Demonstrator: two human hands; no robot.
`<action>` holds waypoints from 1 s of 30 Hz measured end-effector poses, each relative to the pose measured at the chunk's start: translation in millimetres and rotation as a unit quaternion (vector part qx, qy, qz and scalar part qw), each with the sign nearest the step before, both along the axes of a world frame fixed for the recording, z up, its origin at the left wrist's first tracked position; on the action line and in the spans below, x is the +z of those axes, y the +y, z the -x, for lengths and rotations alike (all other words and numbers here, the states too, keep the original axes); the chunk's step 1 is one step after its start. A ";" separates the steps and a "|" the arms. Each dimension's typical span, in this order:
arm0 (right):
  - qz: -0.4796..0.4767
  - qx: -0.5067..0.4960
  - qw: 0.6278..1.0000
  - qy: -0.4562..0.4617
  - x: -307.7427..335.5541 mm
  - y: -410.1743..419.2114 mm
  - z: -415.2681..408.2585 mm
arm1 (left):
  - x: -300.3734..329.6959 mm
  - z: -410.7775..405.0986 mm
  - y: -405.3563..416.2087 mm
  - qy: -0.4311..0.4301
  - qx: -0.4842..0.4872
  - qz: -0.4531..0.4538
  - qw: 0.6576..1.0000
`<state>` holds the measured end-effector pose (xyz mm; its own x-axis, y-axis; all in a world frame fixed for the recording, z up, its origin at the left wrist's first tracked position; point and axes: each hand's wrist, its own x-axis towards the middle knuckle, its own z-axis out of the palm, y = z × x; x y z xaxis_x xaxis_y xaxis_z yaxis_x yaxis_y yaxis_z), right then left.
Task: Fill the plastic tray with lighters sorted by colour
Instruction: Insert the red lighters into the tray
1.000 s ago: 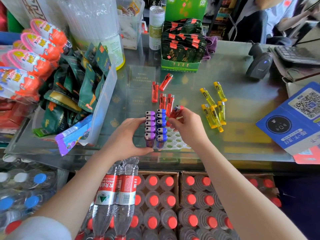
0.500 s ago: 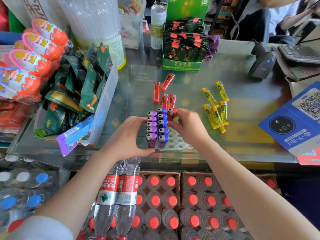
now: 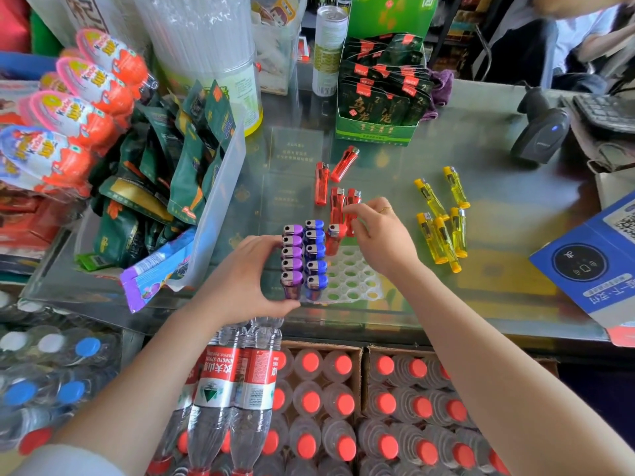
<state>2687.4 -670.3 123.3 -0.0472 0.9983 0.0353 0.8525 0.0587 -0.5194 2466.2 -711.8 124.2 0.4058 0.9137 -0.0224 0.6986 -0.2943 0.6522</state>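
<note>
Tray (image 3: 357, 286) right half empty | left hand (image 3: 247, 280) grips its left edge | right hand (image 3: 381, 235) released beside red lighter (image 3: 335, 237)

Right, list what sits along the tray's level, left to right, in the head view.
Snack packets → left hand → purple lighters → blue lighters → red lighter in the tray → right hand → yellow lighters → blue card.

Bright, even daylight fills the scene; the glass counter (image 3: 481, 235) carries soft, pale glare toward its far right corner; shadows are faint; wide-angle distortion bends the frame edges; the right hand (image 3: 381, 235) is slightly motion-blurred; the background is soft.
</note>
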 end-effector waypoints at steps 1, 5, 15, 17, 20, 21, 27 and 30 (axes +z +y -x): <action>-0.002 -0.002 0.999 -0.032 -0.5 2.0 2.1 | 0.6 -0.3 0.9 -0.001 -0.001 0.002 1.000; -0.018 -0.043 0.987 -0.152 -0.1 2.9 2.9 | -2.2 0.8 3.2 -0.013 -0.014 -0.006 1.000; -0.028 -0.053 0.969 -0.238 13.0 5.1 -6.5 | -8.2 0.1 10.9 -0.025 -0.033 0.039 0.998; -0.029 -0.095 0.979 -0.177 19.6 4.0 -13.3 | -6.6 0.9 11.7 -0.021 -0.040 0.050 0.998; -0.030 -0.084 0.995 -0.037 27.0 -10.7 -16.2 | -6.6 -0.3 9.0 -0.035 -0.023 0.043 0.998; -0.028 -0.075 0.996 0.043 28.2 -19.9 -14.0 | -9.3 -1.4 8.4 -0.041 -0.017 0.034 0.998; 0.000 -0.045 0.916 0.398 22.3 -62.1 5.0 | -17.4 -4.7 7.7 -0.049 -0.006 0.023 0.999; -0.005 -0.045 0.916 0.398 13.3 -64.8 10.3 | -16.5 -2.3 5.9 -0.036 -0.009 0.019 0.999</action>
